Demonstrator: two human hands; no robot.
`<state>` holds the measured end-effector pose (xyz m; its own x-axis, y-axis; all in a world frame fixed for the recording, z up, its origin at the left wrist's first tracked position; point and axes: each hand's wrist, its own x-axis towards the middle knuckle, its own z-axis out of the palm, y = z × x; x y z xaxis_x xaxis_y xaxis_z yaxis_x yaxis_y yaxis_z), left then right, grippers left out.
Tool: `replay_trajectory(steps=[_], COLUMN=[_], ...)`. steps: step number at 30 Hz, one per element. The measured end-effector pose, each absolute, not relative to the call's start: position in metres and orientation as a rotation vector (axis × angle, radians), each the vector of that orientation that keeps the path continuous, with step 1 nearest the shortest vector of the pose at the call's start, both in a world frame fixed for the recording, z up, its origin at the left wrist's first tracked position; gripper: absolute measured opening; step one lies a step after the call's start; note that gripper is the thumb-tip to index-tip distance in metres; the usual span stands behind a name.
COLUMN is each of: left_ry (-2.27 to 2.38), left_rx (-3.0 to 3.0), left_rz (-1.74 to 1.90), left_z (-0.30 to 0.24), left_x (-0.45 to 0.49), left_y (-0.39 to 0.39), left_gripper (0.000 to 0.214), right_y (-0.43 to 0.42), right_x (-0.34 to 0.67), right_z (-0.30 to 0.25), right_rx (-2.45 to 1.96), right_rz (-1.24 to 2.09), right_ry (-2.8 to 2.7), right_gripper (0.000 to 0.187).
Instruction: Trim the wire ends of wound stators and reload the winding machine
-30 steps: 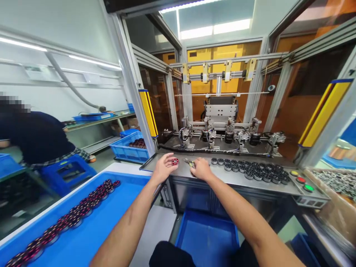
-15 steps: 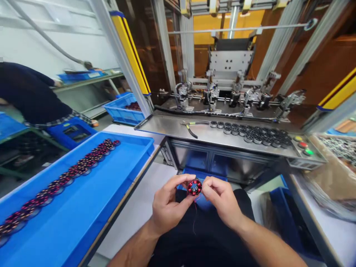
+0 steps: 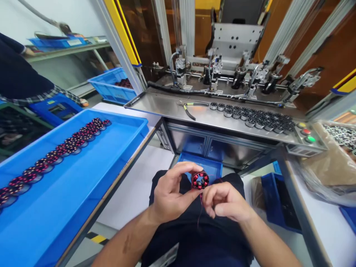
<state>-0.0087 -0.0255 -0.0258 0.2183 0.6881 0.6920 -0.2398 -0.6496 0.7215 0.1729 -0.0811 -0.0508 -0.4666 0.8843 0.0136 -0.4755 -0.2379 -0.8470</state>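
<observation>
In my left hand [image 3: 174,193] is a small ring-shaped motor stator [image 3: 200,180] wound with red wire, gripped at its sides between thumb and fingers, its open centre facing me. My right hand [image 3: 226,202] is just below and right of it, fingers curled, fingertips close to the stator's lower edge. Whether those fingers pinch a wire end is too small to tell. A thin red wire [image 3: 199,217] dangles from the stator over my lap.
On my left, a blue tray [image 3: 91,185] bears rows of wound stators [image 3: 73,144]. Cutting pliers [image 3: 189,111] and dark unwound cores [image 3: 258,118] lie on the machine's metal ledge. Right of them are control buttons [image 3: 306,131] and a plastic-lined box [image 3: 330,159]. A person [image 3: 22,70] is at far left.
My view has tilted down and shifted. The right hand has dropped from the stator's right side to below it, its fingers more curled. The left hand keeps its hold.
</observation>
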Motion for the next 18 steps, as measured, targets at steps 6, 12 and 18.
replay_trajectory(steps=[6, 12, 18], left_ry=[0.429, 0.477, 0.426], left_rx=[1.884, 1.622, 1.455], left_rz=[1.561, 1.458, 1.314], left_z=[-0.034, -0.034, -0.032], left_x=[-0.004, 0.0, -0.005], left_y=[-0.022, -0.02, -0.021], left_gripper=[0.069, 0.067, 0.06], right_y=[-0.095, -0.101, -0.08], right_x=[0.136, 0.142, 0.175], right_z=[-0.047, -0.05, -0.043], right_rx=[-0.687, -0.672, -0.74], right_rz=[1.837, 1.881, 1.736], right_ry=[-0.612, -0.7, -0.903], right_gripper=[0.027, 0.021, 0.027])
